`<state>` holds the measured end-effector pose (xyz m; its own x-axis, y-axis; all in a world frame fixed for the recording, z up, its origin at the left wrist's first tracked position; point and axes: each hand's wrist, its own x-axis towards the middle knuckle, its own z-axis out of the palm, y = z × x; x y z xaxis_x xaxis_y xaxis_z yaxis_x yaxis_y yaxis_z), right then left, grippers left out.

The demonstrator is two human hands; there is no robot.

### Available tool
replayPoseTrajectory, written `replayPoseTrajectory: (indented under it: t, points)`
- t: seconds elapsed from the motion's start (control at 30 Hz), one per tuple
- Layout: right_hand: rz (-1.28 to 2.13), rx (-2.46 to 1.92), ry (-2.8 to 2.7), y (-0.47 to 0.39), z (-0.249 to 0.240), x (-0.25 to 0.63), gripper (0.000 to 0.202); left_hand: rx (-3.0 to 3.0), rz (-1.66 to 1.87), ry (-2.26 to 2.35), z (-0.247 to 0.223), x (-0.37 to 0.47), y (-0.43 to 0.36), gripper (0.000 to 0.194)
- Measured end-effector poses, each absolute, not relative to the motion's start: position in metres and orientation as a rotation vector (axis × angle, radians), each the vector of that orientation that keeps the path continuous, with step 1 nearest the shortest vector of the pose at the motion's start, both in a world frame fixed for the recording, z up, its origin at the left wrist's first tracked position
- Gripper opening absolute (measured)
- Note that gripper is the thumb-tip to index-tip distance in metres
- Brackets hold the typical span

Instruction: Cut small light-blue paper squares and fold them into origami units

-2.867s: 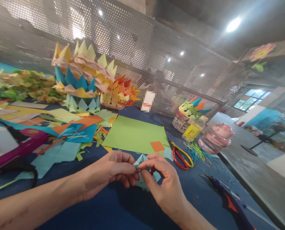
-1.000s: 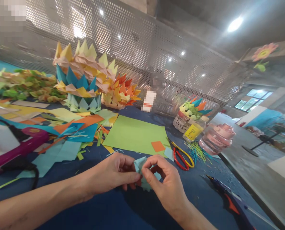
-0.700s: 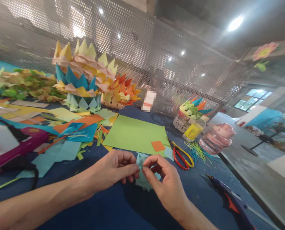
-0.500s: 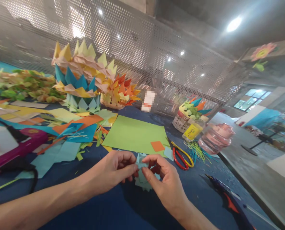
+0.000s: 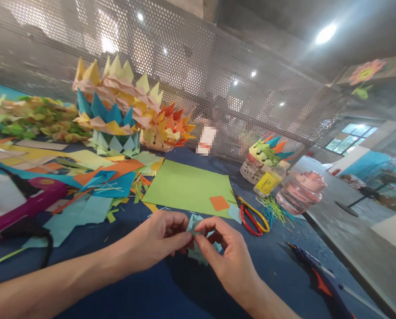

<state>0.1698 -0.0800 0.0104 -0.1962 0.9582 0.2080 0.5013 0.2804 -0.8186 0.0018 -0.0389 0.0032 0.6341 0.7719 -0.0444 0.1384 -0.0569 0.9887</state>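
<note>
Between my hands is a small pale-blue folded paper piece [image 5: 198, 253] with pointed, jagged edges. My left hand [image 5: 171, 232] pinches its left side between thumb and fingers. From the right, my right hand [image 5: 222, 243] grips it with thumb and forefinger, the fingertips of both hands almost meeting. My fingers hide much of the folds. Just beyond lies a sheet of green paper [image 5: 187, 184], with an orange paper square [image 5: 219, 203] and a light-blue square [image 5: 234, 213] near its front right corner. Scissors [image 5: 251, 217] with red and yellow handles rest right of these.
A purple glue gun [image 5: 25, 206] and paper scraps [image 5: 91, 212] lie at left. Folded-paper crowns [image 5: 114, 102] stand behind. At right are a yellow-labelled bottle [image 5: 269, 179], a pink bottle [image 5: 300, 192] and a dark-blue glue gun [image 5: 317, 274], near the table edge [image 5: 344, 266].
My fingertips have shifted slightly on the pale-blue paper piece, the right thumb and forefinger moving a little left. The paper has tilted a bit. Everything else on the table looks the same.
</note>
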Motion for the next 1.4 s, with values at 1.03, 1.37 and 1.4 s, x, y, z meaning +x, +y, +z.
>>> replayPoseTrajectory:
  t: [1.03, 1.37, 1.4]
  points:
    - [0.541, -1.22, -1.943, -0.0802, 0.0087, 0.1716, 0.013, 1.364, 0.591, 0.717, 0.0034, 0.0016, -0.038, 0.011]
    - [0.561, -1.231, -1.961, -0.0787, 0.0104, 0.172, 0.011, 1.293, 0.585, 0.703, 0.0063, -0.0014, -0.0384, 0.01]
    - [0.573, -1.23, -1.957, -0.0785, 0.0106, 0.172, 0.011, 1.287, 0.583, 0.698, 0.0068, -0.0017, -0.0388, 0.011]
